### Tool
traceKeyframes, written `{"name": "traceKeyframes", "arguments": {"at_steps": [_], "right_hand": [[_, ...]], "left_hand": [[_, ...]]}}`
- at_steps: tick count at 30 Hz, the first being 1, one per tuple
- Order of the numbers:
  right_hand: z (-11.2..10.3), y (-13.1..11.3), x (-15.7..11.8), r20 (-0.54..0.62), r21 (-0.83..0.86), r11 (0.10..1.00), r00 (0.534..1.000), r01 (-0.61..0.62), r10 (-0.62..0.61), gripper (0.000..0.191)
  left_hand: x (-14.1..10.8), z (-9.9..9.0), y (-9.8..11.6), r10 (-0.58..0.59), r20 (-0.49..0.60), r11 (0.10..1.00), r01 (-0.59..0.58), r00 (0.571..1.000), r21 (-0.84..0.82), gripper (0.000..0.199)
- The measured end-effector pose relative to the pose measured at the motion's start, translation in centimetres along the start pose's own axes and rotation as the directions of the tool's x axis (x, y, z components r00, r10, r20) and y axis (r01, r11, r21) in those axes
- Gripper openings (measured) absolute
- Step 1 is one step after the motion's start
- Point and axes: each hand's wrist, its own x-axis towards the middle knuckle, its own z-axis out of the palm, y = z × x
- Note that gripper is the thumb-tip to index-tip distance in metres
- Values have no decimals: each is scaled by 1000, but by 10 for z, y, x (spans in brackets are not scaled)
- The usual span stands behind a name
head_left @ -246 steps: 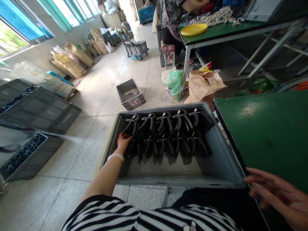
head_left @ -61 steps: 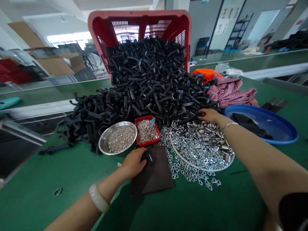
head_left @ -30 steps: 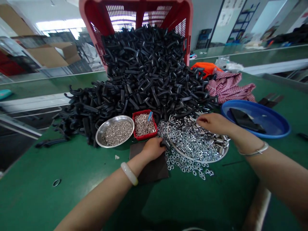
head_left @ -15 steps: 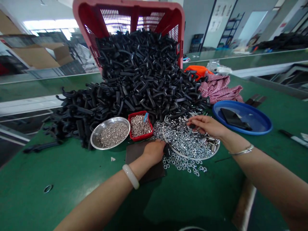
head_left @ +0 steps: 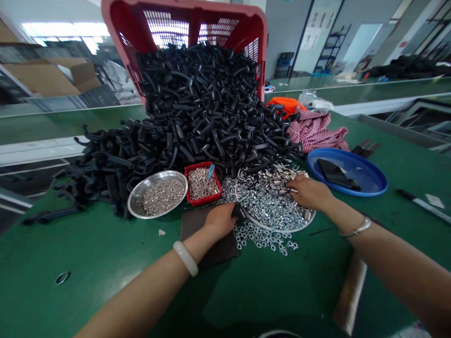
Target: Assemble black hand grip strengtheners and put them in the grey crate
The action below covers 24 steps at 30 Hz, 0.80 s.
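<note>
Left grip (head_left: 220, 220) closes on a small black part (head_left: 239, 211).
Right grip (head_left: 310, 192) curls into washers (head_left: 268, 202), hold unclear; black handles (head_left: 197, 108) still heap high on the desk (head_left: 88, 267).

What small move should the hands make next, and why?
Probably pinch one of the springs from the round tray with the right hand and bring it to the black plastic handle. The right hand's fingers are already among the parts, and the left hand holds the handle with its end jutting toward the tray.

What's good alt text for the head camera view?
At a green table, the left hand holds a small black part over a dark mat; the right hand reaches into a round tray of metal nuts and springs. Behind, black handles spill from a tipped red crate.
</note>
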Motion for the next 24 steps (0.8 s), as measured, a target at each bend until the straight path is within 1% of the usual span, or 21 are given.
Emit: {"name": "traceKeyframes", "arguments": {"at_steps": [1, 2, 3, 4, 5, 6, 7, 8, 9, 10, 11, 12, 13, 14, 15, 18, 19, 20, 22, 24], "right_hand": [[1, -2, 0, -31, 29, 1000, 1000, 0, 1, 22], [1, -4, 1, -64, 94, 996, 998, 11, -5, 21], [0, -5, 3, -96, 189, 982, 995, 22, -4, 20], [-1, -6, 4, -122, 306, 952, 992, 16, 22, 21], [-3, -7, 5, -130, 435, 900, 988, -13, 77, 24], [-5, -8, 5, -110, 560, 826, 982, -66, 153, 29], [-7, -10, 5, -66, 666, 734, 970, -133, 235, 34], [-9, -13, 5, -9, 749, 633, 953, -195, 304, 38], [-10, -17, 5, 45, 812, 533, 936, -238, 349, 41], [-12, -20, 5, 87, 862, 437, 924, -257, 371, 42], [-13, -24, 5, 112, 904, 346, 922, -250, 371, 43], [-14, -27, 5, 120, 940, 260, 929, -220, 351, 43], [-14, -30, 5, 117, 965, 188, 941, -183, 316, 44], [-14, -32, 5, 105, 977, 150, 952, -153, 286, 44], [-14, -34, 5, 89, 979, 152, 956, -135, 279, 45], [-15, -38, 8, 47, 954, 264, 938, -144, 344, 43], [-15, -38, 9, 39, 949, 276, 925, -153, 378, 41], [-15, -38, 11, 53, 948, 269, 915, -172, 399, 39], [-17, -35, 16, 150, 939, 233, 909, -255, 390, 37], [-20, -35, 19, 270, 920, 185, 901, -345, 338, 37]], "left_hand": [[2, -1, -1, -41, -31, 986, 36, 999, -163, 13], [3, -3, -2, -96, -43, 930, 75, 994, -361, 13], [3, -4, -2, -159, -28, 819, 116, 987, -561, 14], [3, -7, -1, -215, 7, 666, 152, 976, -730, 15], [1, -9, 0, -255, 53, 498, 178, 965, -849, 16], [-1, -11, 1, -278, 95, 345, 192, 956, -919, 16], [-4, -13, 2, -290, 130, 223, 199, 948, -954, 16], [-7, -14, 4, -296, 159, 135, 206, 942, -969, 15], [-12, -15, 6, -300, 184, 71, 214, 936, -974, 15], [-16, -15, 8, -301, 208, 24, 226, 931, -974, 15], [-20, -14, 9, -302, 233, -13, 241, 924, -971, 15], [-25, -14, 11, -304, 257, -42, 257, 917, -966, 15], [-30, -13, 12, -302, 280, -68, 273, 911, -960, 14], [-34, -13, 13, -293, 303, -94, 288, 907, -953, 14], [-38, -12, 14, -282, 324, -117, 303, 903, -946, 14], [-47, -12, 17, -252, 384, -166, 352, 888, -921, 14], [-49, -12, 17, -251, 401, -176, 366, 881, -914, 14], [-50, -13, 17, -253, 413, -184, 375, 875, -908, 13], [-52, -14, 17, -264, 423, -200, 380, 867, -903, 12], [-52, -15, 17, -273, 425, -220, 374, 863, -901, 11]]}}
